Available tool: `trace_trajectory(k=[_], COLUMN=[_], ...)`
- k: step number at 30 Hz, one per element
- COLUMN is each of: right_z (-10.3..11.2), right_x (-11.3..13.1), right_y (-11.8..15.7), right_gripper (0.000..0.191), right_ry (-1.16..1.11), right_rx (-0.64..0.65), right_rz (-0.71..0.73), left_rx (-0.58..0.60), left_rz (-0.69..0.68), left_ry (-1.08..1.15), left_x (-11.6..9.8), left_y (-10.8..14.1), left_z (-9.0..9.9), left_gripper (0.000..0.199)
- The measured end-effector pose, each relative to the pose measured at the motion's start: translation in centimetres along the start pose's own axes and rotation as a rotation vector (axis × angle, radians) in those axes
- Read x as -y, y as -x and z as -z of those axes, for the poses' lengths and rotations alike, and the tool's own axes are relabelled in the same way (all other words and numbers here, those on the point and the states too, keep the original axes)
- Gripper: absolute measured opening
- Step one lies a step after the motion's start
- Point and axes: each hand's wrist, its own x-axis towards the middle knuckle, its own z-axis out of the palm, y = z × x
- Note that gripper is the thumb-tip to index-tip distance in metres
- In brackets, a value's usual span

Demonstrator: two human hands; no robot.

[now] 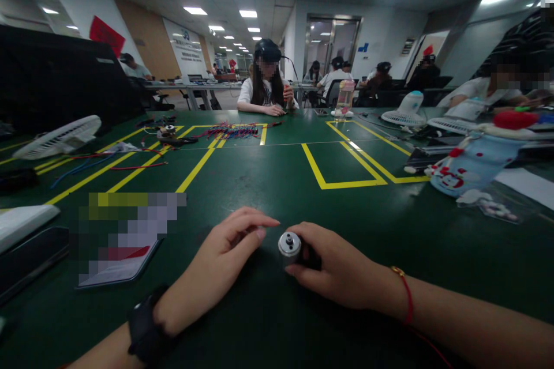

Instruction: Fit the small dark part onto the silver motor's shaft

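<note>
A small cylindrical electric motor (289, 247) stands upright near the middle of the green table, its silver end with a short shaft and small holes facing up. My right hand (331, 262) grips it from the right, thumb in front and fingers behind. Just left of the motor, my left hand (227, 251) rests low over the table with nothing in it. Its index finger stretches toward the motor, and the thumb lies below, apart from it. The other left fingers are partly curled under the hand.
A phone (116, 271) lies to the left. Farther off are a wire bundle (231, 131), a white fan (60, 137) and yellow tape lines (355, 185). A blue cup (480, 164) and a plastic bag (493, 206) are at right. A person (266, 83) sits across.
</note>
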Motion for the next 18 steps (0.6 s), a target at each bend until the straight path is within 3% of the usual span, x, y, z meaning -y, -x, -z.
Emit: trace_trajectory(k=[4, 7, 12, 18], right_z=[0.1, 0.1, 0.1, 0.1], right_x=[0.1, 0.1, 0.0, 0.0], right_y=[0.0, 0.1, 0.1, 0.2], right_gripper=[0.030, 0.029, 0.029, 0.031], right_ry=[0.005, 0.008, 0.000, 0.006], right_rx=[-0.002, 0.004, 0.005, 0.001], right_rz=[-0.010, -0.013, -0.016, -0.017], left_rx=[-0.056, -0.118, -0.164, -0.143], left_rz=[0.203, 0.279, 0.319, 0.310], left_ry=[0.167, 0.402, 0.653, 0.663], left_x=[1.5, 2.7, 3.5, 3.6], left_y=[-0.5, -0.8, -0.9, -0.8], left_z=[0.4, 0.5, 0.5, 0.5], left_gripper=[0.020, 0.019, 0.017, 0.017])
